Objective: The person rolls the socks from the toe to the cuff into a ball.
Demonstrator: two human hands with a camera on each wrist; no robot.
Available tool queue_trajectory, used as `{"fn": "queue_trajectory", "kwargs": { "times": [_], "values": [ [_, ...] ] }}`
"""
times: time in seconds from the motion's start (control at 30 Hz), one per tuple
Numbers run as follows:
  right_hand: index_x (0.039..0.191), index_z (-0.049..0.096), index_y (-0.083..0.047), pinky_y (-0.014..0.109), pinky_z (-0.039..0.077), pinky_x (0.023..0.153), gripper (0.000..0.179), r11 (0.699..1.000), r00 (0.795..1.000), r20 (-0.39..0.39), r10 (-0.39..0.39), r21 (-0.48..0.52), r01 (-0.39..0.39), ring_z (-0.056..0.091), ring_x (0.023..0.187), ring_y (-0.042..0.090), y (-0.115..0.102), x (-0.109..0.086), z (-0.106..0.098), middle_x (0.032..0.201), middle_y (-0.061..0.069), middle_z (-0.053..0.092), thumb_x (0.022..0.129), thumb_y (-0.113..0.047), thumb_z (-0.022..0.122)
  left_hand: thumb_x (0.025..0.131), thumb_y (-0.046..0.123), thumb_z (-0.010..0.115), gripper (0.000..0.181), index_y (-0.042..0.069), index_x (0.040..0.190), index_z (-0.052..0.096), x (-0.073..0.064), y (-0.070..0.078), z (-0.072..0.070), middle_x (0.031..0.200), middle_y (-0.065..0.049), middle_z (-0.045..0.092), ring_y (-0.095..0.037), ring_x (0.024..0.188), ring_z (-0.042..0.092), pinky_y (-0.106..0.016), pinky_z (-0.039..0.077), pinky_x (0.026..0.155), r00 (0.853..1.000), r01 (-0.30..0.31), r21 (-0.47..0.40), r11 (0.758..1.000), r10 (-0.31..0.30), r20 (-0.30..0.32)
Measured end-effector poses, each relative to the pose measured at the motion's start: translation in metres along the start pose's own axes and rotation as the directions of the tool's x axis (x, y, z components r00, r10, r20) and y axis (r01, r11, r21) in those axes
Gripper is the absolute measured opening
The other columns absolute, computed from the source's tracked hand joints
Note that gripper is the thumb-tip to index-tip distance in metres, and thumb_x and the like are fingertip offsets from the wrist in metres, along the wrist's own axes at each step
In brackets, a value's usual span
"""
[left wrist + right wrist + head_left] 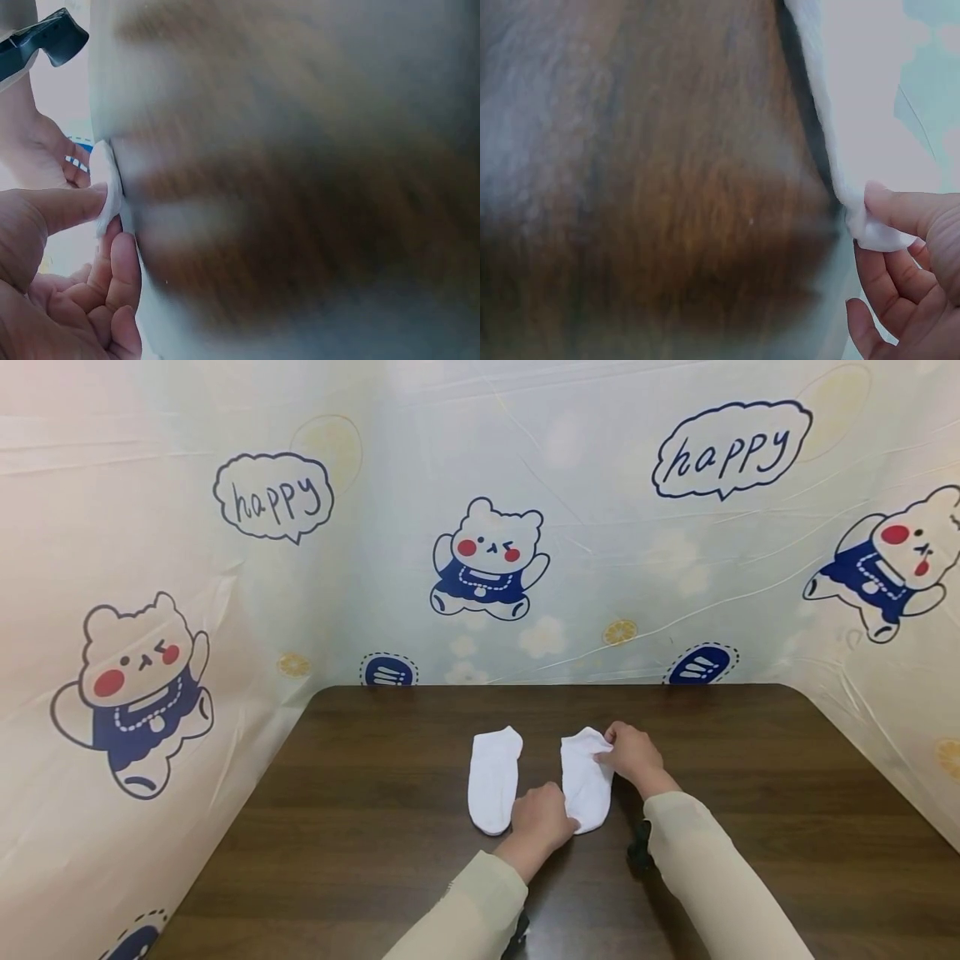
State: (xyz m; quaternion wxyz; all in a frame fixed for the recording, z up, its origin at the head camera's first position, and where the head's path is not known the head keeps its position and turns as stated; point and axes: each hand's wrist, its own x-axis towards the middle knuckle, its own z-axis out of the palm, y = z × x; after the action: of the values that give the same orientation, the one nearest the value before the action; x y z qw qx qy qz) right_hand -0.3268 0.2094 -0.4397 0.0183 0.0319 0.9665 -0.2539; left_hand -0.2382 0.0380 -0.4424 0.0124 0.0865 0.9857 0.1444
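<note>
- Table: dark brown wood grain, rounded far corners; blurred with pale glare in both wrist views.
- Backdrop: pale, creased sheet behind table and along both sides.
- Middle bear print: red cheeks, navy top, arms up.
- Left bear print: same design, tilted.
- Right bear print: tilted, cut off by frame edge.
- Left bubble, right bubble: both read "happy".
- Citrus-slice print: small, orange, right of pale flower print.
</note>
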Motion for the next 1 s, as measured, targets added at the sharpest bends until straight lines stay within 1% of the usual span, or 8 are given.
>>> {"fn": "queue_trajectory", "kwargs": {
  "times": [0.17, 0.3, 0.43, 0.53, 0.67, 0.77, 0.87, 1.0],
  "values": [
    [0.098, 0.054, -0.005, 0.040, 0.042, 0.066, 0.033, 1.000, 1.000, -0.009, -0.014, 0.016, 0.014, 0.053, 0.080, 0.029, -0.001, -0.001, -0.005, 0.092, 0.013, 0.059, 0.080, -0.022, 0.077, 0.074, 0.037, 0.078, 0.027, 0.012, 0.075, 0.067, -0.001, -0.002, -0.002, 0.073, -0.003, 0.064, -0.023, 0.072, 0.064, -0.037, 0.047, 0.061, 1.000, -0.014, -0.003, 1.000, 0.014, -0.002],
    [0.101, 0.055, -0.003, 0.041, 0.043, 0.069, 0.034, 0.999, 1.000, -0.018, -0.025, 0.039, 0.025, 0.053, 0.081, 0.030, -0.003, -0.002, -0.009, 0.094, 0.014, 0.058, 0.081, -0.022, 0.076, 0.074, 0.036, 0.079, 0.029, 0.013, 0.067, 0.063, -0.001, -0.004, -0.004, 0.067, -0.002, 0.060, -0.023, 0.068, 0.063, -0.037, 0.046, 0.057, 0.999, -0.029, -0.021, 0.999, 0.028, -0.015],
    [0.102, 0.055, -0.002, 0.042, 0.044, 0.071, 0.036, 0.997, 0.997, -0.039, -0.059, 0.053, 0.061, 0.053, 0.081, 0.030, -0.005, -0.002, -0.013, 0.093, 0.015, 0.058, 0.081, -0.022, 0.076, 0.073, 0.035, 0.080, 0.037, 0.014, 0.057, 0.054, -0.002, -0.007, -0.009, 0.058, 0.001, 0.053, -0.023, 0.064, 0.061, -0.035, 0.043, 0.053, 0.998, -0.040, -0.071, 0.997, 0.037, -0.045],
    [0.103, 0.055, -0.001, 0.042, 0.044, 0.071, 0.036, 0.994, 0.995, -0.053, -0.079, 0.065, 0.083, 0.053, 0.080, 0.030, -0.006, -0.001, -0.016, 0.092, 0.015, 0.058, 0.082, -0.022, 0.075, 0.072, 0.034, 0.081, 0.040, 0.015, 0.053, 0.051, -0.003, -0.010, -0.012, 0.054, 0.003, 0.050, -0.020, 0.060, 0.058, -0.034, 0.042, 0.051, 0.997, -0.047, -0.137, 0.990, 0.038, -0.067],
    [0.104, 0.055, -0.001, 0.041, 0.044, 0.072, 0.035, 0.992, 0.994, -0.062, -0.091, 0.085, 0.096, 0.052, 0.081, 0.029, -0.008, -0.001, -0.020, 0.092, 0.014, 0.057, 0.083, -0.022, 0.074, 0.071, 0.032, 0.083, 0.034, 0.016, 0.057, 0.056, -0.005, -0.014, -0.017, 0.055, 0.007, 0.051, -0.015, 0.056, 0.053, -0.031, 0.041, 0.052, 0.997, -0.027, -0.244, 0.969, 0.008, -0.079],
    [0.105, 0.054, -0.002, 0.040, 0.044, 0.071, 0.035, 0.990, 0.993, -0.063, -0.099, 0.099, 0.105, 0.052, 0.081, 0.029, -0.011, -0.001, -0.021, 0.091, 0.014, 0.056, 0.084, -0.022, 0.074, 0.070, 0.031, 0.084, 0.029, 0.016, 0.062, 0.060, -0.006, -0.019, -0.020, 0.057, 0.007, 0.052, -0.014, 0.056, 0.050, -0.030, 0.040, 0.053, 0.997, -0.005, -0.303, 0.953, -0.019, -0.075],
    [0.105, 0.054, -0.002, 0.039, 0.044, 0.071, 0.034, 0.987, 0.992, -0.067, -0.105, 0.115, 0.112, 0.051, 0.081, 0.029, -0.016, -0.002, -0.023, 0.090, 0.013, 0.055, 0.084, -0.021, 0.074, 0.070, 0.031, 0.084, 0.027, 0.016, 0.065, 0.062, -0.007, -0.023, -0.024, 0.058, 0.008, 0.052, -0.013, 0.057, 0.049, -0.030, 0.040, 0.054, 0.997, 0.008, -0.327, 0.945, -0.034, -0.075],
    [0.103, 0.054, -0.002, 0.038, 0.043, 0.070, 0.033, 0.982, 0.989, -0.083, -0.125, 0.132, 0.136, 0.051, 0.080, 0.028, -0.022, -0.004, -0.025, 0.088, 0.012, 0.053, 0.084, -0.021, 0.074, 0.070, 0.029, 0.084, 0.026, 0.015, 0.068, 0.062, -0.009, -0.029, -0.031, 0.060, 0.009, 0.053, -0.012, 0.057, 0.049, -0.029, 0.041, 0.055, 0.995, 0.002, -0.344, 0.939, -0.035, -0.089]
  ]
}}
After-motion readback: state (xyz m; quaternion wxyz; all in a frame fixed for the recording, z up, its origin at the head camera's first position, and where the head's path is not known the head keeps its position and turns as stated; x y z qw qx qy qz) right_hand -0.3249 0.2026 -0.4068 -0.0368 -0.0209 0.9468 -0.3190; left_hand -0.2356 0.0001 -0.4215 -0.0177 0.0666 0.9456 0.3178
